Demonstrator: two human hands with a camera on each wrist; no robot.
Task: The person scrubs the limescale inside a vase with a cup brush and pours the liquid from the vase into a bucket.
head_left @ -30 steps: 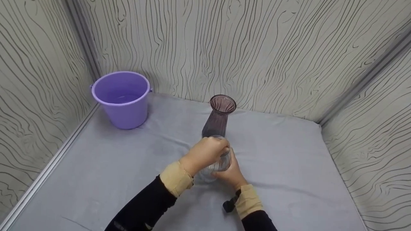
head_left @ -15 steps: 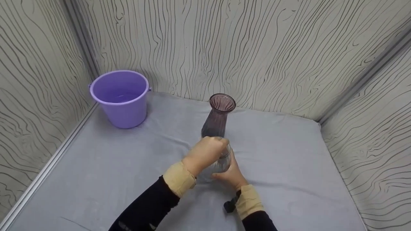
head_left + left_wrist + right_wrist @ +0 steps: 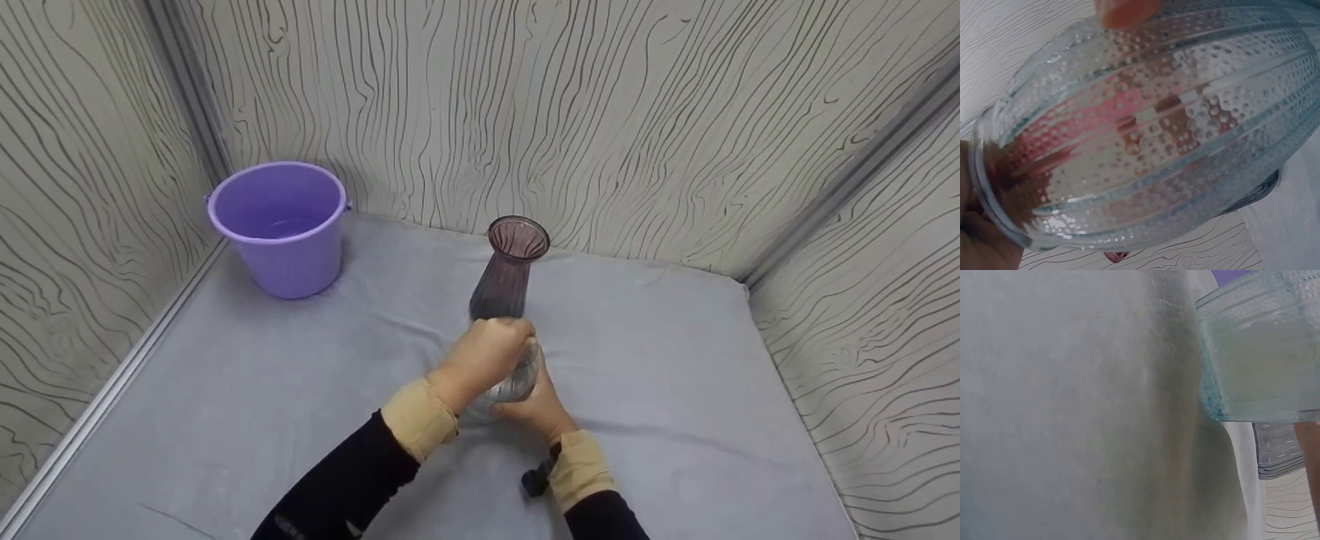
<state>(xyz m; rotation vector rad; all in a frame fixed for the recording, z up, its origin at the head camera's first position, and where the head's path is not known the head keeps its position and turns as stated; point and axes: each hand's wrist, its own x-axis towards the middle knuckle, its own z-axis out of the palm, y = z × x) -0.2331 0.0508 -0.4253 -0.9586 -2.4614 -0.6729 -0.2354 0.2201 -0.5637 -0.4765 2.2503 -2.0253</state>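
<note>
Gripping the clear glass vase [image 3: 515,385] with the right hand [image 3: 538,406], with fingers clamped around its body, just in front of the purple vase [image 3: 502,281]; curling the left hand [image 3: 484,354] at its mouth, but cannot tell whether pinching anything. Probably cleaning inside, judging by the pink patch [image 3: 1112,107] behind the glass; next, seems to call for steadying the vase and easing the left hand free

Cream walls [image 3: 450,97] with dark, wavy wood-grain lines stand at the back and both sides. Gray strips [image 3: 182,82] mark the corners at upper left and right. Below spreads a creased gray cloth [image 3: 667,360], a metal rail [image 3: 112,384] along its left edge. Shadows look soft.
</note>
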